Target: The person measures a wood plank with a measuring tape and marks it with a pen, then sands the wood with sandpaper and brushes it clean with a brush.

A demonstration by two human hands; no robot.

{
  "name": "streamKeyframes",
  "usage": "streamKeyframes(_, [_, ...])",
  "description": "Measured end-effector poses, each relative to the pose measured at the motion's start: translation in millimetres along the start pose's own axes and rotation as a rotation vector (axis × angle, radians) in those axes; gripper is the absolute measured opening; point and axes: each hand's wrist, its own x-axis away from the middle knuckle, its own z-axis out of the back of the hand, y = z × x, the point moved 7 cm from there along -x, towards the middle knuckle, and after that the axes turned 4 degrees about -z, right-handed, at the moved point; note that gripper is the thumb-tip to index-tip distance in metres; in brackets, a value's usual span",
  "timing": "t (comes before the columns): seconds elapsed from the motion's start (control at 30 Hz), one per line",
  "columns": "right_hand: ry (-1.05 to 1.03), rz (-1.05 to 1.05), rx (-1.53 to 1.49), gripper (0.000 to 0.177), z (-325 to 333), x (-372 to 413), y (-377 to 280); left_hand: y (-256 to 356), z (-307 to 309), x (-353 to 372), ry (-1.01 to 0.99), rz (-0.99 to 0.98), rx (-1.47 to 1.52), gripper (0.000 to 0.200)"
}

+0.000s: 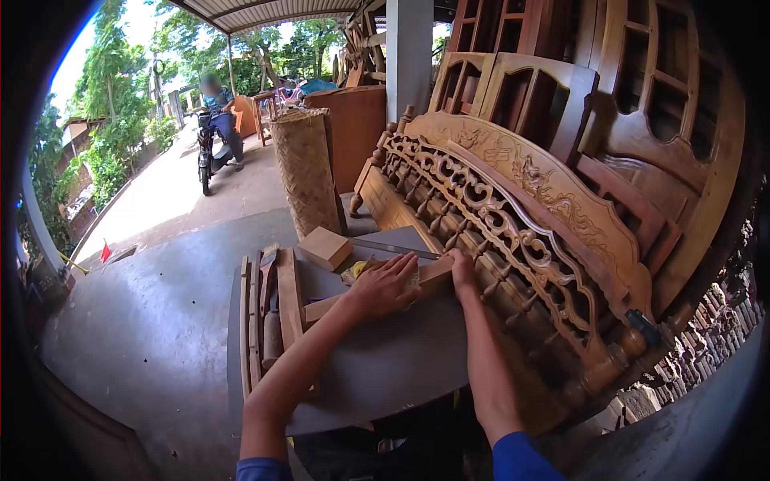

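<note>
A squared wooden bar [435, 273] lies slantwise across a dark tabletop [385, 353]. My right hand [463, 271] is closed around its far right end. Over the middle of the bar lies my left hand [387, 285], palm down with fingers stretched out. A small pale, greyish scrap [415, 279] shows at the left fingers, mostly covered by the hand. Just beyond that hand sits a small yellow item [354, 272], partly hidden. A wooden block [325, 248] stands behind it, and a thin metal strip [393, 248] runs from the block toward my right hand.
Left on the table are wooden strips [245, 321], a brush [268, 260] and a wooden-handled tool [273, 337]. A carved wooden bench [513, 224] stands close on the right, before stacked panels [642, 96]. A rolled woven mat [305, 172] stands behind; a person sits on a motorbike [205, 156] farther off.
</note>
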Motion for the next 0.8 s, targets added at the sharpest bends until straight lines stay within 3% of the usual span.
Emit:
streamKeyframes(0.07, [-0.042, 0.011, -0.005, 0.031, -6, -2, -3, -9, -6, -2, 0.064, 0.064, 0.046, 0.069])
streamKeyframes(0.17, [-0.044, -0.005, 0.008, 0.031, -1, -1, 1, -29, 14, 52, 0.045, 0.402, 0.075, 0.067])
streamKeyframes(0.27, [-0.012, -0.010, 0.024, 0.031, -4, -7, 8, -43, 16, 63, 0.188, 0.697, -0.127, 0.063])
streamKeyframes(0.47, [-0.120, 0.013, -0.003, 0.030, -2, -17, 20, -7, -30, -50, 0.526, 0.653, -0.134, 0.062])
streamKeyframes(0.57, [-0.086, 0.286, 0.232, 0.030, -1, 0, -9, 20, -28, -54, 0.457, 0.418, -0.084, 0.062])
streamKeyframes(0.6, [-0.101, 0.056, -0.052, 0.029, -1, -5, 3, 20, -26, -37, 0.445, 0.376, -0.098, 0.062])
streamKeyframes(0.63, [-0.080, 0.039, -0.035, 0.030, -2, -5, 1, 15, -22, -12, 0.431, 0.335, -0.113, 0.062])
streamKeyframes(0.7, [-0.031, -0.003, 0.001, 0.031, 0, 3, -2, -1, 9, 53, 0.355, 0.431, -0.183, 0.062])
streamKeyframes(0.8, [-0.018, 0.014, 0.006, 0.030, -1, -3, 8, -88, -10, 99, 0.278, 0.591, -0.258, 0.061])
